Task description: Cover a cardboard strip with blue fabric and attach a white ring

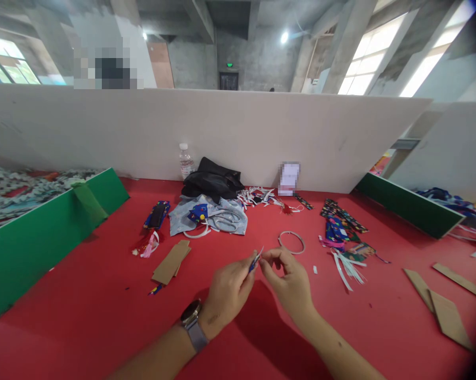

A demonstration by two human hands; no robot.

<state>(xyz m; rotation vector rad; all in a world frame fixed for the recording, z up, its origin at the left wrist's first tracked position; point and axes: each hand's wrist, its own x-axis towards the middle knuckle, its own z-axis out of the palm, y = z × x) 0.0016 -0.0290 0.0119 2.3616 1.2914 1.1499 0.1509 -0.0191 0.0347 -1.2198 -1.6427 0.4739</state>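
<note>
Both of my hands meet over the red table (103,295), just in front of me. My left hand (227,295), with a watch on the wrist, pinches a small blue patterned strip (255,260) with a white tip. My right hand (289,282) is closed in a pinch on the other end of the same strip. A thin white ring (291,242) lies on the table just beyond my right hand.
Cardboard pieces (170,262) lie to the left, more cardboard (446,311) at the right. Patterned fabric strips (343,224), white paper strips (346,266), a grey cloth with scissors (210,217), a black bag (212,180) and a water bottle (186,161) stand farther back. Green dividers (44,232) flank the table.
</note>
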